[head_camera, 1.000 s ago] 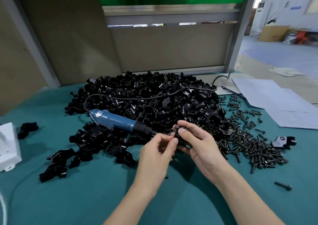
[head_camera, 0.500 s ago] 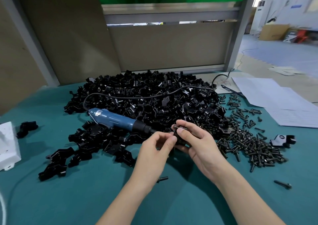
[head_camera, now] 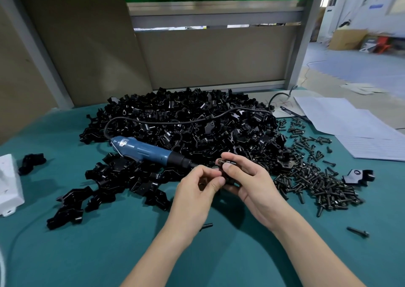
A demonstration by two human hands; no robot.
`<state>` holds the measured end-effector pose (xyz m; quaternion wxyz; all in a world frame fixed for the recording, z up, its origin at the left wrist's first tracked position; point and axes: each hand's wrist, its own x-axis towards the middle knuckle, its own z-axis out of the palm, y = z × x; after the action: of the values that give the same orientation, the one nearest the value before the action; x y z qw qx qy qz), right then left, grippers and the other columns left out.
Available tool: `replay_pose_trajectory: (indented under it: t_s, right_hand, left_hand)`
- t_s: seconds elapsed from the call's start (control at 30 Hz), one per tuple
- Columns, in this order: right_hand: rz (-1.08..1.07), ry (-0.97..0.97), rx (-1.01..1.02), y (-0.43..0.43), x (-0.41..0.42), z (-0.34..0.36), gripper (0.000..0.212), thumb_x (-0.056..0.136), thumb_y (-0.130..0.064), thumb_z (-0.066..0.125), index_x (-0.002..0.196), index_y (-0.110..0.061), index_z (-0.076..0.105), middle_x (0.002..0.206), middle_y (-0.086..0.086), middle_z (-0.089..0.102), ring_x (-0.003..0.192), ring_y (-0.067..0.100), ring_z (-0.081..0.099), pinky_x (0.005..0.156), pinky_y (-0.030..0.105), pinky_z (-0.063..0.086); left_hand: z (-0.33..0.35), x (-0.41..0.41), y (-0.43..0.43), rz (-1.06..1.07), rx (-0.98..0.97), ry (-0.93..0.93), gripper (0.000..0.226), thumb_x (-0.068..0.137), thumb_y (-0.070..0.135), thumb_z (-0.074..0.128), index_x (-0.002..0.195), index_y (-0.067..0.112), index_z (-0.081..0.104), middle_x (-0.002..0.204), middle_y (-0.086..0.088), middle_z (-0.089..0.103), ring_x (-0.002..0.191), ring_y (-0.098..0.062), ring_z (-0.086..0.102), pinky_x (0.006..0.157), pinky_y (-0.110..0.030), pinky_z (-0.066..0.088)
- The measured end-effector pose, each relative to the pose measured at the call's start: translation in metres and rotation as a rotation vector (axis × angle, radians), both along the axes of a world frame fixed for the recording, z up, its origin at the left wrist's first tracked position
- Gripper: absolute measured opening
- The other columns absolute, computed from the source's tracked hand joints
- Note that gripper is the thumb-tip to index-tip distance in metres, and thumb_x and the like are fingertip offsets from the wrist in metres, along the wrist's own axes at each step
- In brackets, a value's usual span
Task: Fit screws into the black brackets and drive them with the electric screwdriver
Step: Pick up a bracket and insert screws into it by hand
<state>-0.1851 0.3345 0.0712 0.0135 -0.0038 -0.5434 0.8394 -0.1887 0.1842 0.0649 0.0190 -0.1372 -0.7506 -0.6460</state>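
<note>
While screwdriver [head_camera: 144,151] lies on bracket heap [head_camera: 186,122], right hand [head_camera: 252,184], just beside its tip, curls round bracket [head_camera: 229,179] bearing screw [head_camera: 226,161]; left hand [head_camera: 195,191] pinches same bracket; loose screws [head_camera: 317,183] lie right of screwdriver.

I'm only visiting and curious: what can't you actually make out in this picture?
Head view:
- bracket: mostly covered by the left hand and right hand gripping it; whether the screw is seated is hidden.
- electric screwdriver: its tip is behind the left hand; its label is too small to read.
- white block: cut off by the left edge.
</note>
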Motion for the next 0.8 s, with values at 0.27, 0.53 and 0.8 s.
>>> replay_pose_trajectory:
  t_s: [0.27,0.53,0.8]
  right_hand:
    - [-0.006,0.017,-0.035,0.0037,-0.0015,-0.0002,0.028,0.078,-0.021,0.077,0.106,-0.022,0.081,0.11,0.011,0.077,0.101,0.021,0.075,0.08,0.033,0.061]
    - [0.0,0.008,-0.008,0.0047,-0.0012,-0.0013,0.028,0.078,-0.023,0.077,0.106,-0.025,0.081,0.111,0.009,0.078,0.1,0.021,0.076,0.079,0.032,0.061]
    - [0.014,-0.001,0.014,0.0033,-0.0016,-0.004,0.022,0.094,-0.011,0.07,0.108,-0.023,0.08,0.113,0.009,0.077,0.101,0.022,0.075,0.082,0.034,0.061]
  left_hand:
    - [0.0003,-0.0054,-0.0061,-0.054,0.017,-0.037,0.01,0.098,0.029,0.063,0.104,0.032,0.07,0.101,0.013,0.073,0.093,-0.006,0.067,0.081,-0.026,0.054]
    - [0.0004,-0.005,-0.0085,-0.075,-0.097,0.029,0.006,0.096,0.026,0.067,0.097,0.032,0.07,0.101,0.02,0.073,0.094,0.001,0.066,0.083,-0.013,0.049]
    - [-0.0015,-0.0021,-0.007,0.003,-0.22,0.116,0.01,0.097,0.035,0.065,0.087,0.034,0.066,0.094,0.025,0.07,0.085,0.008,0.061,0.072,-0.005,0.041]
